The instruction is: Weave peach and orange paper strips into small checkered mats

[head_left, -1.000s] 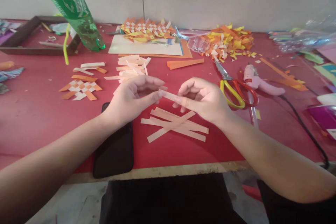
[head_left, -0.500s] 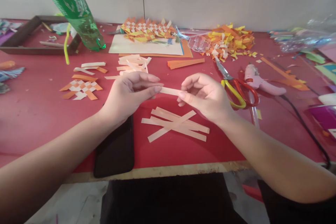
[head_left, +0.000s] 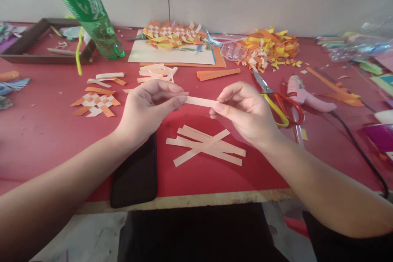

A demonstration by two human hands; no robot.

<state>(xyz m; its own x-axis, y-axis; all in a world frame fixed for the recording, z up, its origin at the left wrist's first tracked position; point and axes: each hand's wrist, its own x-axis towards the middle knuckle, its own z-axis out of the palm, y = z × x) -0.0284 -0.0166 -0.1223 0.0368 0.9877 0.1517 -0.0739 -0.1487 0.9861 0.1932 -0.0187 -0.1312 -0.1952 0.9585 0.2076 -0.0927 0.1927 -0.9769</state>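
Here | paper strip (head_left: 201, 101): pale peach, narrow, straight | 2 hands (head_left: 149, 106) pinching opposite ends

- We see the raised strip (head_left: 201, 101) as smooth, matt paper; the loose strips (head_left: 205, 147) below are matt paper too.
- We see a smooth tabletop (head_left: 190, 180) with a dull sheen, its front edge (head_left: 215, 199) rough.
- The phone (head_left: 135, 176) has a smooth, dark face.
- The scissors (head_left: 267, 90) pair shiny metal blades with smooth plastic handles.
- The glue gun (head_left: 310, 99) is softly matt plastic.
- The bottle (head_left: 92, 12) is glossy, see-through plastic.
- The frame (head_left: 24, 59) seems wooden, though blur keeps us unsure.
- Crinkled clear plastic (head_left: 353, 51) shines at far right.
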